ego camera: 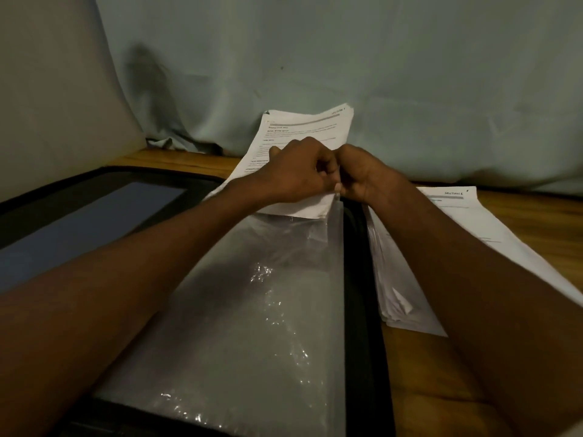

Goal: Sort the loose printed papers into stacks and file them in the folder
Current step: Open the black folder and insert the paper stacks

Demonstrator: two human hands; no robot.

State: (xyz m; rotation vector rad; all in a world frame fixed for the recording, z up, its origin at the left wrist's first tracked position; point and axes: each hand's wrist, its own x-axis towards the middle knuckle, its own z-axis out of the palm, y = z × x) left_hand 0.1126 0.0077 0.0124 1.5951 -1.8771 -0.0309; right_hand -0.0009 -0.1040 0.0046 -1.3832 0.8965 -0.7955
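Both grips, left hand (295, 171) and right hand (362, 175), pinch the printed papers (299, 130) at the mouth of the clear sleeve (252, 310) in the open folder (94, 212). We note a second stack (410, 263) on the wooden worktop (426, 373), with pale cloth (378, 74) behind.
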